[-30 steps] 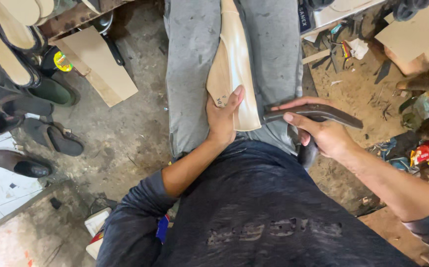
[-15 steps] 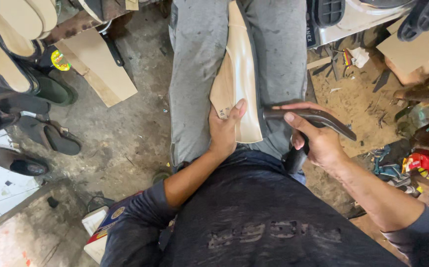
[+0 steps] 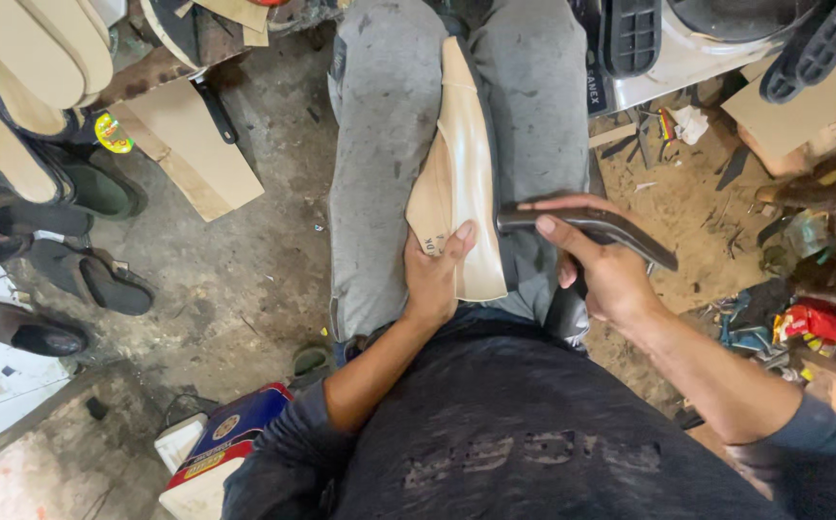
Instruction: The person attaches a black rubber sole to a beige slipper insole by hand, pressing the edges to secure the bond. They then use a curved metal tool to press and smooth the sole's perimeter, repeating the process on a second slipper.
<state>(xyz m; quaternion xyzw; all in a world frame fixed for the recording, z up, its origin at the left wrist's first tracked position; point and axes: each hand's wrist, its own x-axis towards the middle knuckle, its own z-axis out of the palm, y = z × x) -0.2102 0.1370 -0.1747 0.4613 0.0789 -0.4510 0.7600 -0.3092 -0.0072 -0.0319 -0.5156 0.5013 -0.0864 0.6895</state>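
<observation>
Head view, looking straight down over a dark shirt [image 3: 524, 453] to the lap. Nearest on the left, a red, blue and white box [image 3: 220, 448] sits on the concrete floor [image 3: 235, 289]. The left hand [image 3: 434, 279] presses on the near end of a pale leather piece [image 3: 461, 193] lying along the grey trousers [image 3: 384, 164], between the thighs; the thumb lies on top, its grip holding the near end of the piece. Just beside it, the right hand [image 3: 605, 274] is wrapped tight around a dark curved tool [image 3: 586, 226], whose front end touches or nearly touches the right edge of the leather.

That leather piece is cream-coloured, smooth and slightly glossy, long and narrow, with a tan underside folding out on the left. Its long axis runs away from the body, the narrow end pointing far.

Further left, dark shoes [image 3: 52, 289] and cream soles [image 3: 23, 87] crowd the floor beside a cardboard sheet [image 3: 187, 154]. Right, scraps and small tools [image 3: 687, 144] litter the sandy ground, and black soles [image 3: 630, 34] rest at the far edge.
</observation>
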